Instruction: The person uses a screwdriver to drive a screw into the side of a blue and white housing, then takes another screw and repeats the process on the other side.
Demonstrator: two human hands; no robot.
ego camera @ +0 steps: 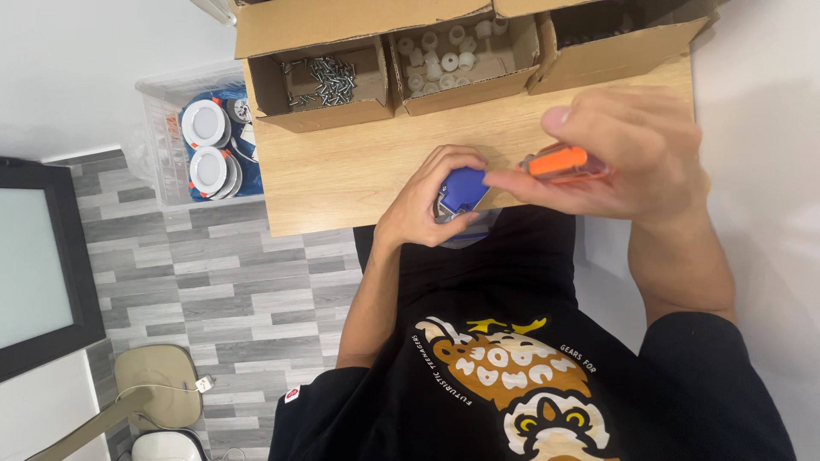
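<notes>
My left hand (425, 201) is wrapped around a small blue plastic part (462, 189) with a grey metal piece, held at the near edge of the wooden table (342, 162). My right hand (628, 154) grips an orange-handled screwdriver (564, 163), its handle lying across my fingers and pointing toward the blue part. The tool's tip is hidden behind my fingers. Both hands are close together, nearly touching above the table's edge.
Three open cardboard boxes line the table's far side: one with several screws (325, 78), one with white plastic pieces (440, 53), one with dark contents (611, 34). A clear bin with round white lamps (205, 141) stands on the tiled floor to the left.
</notes>
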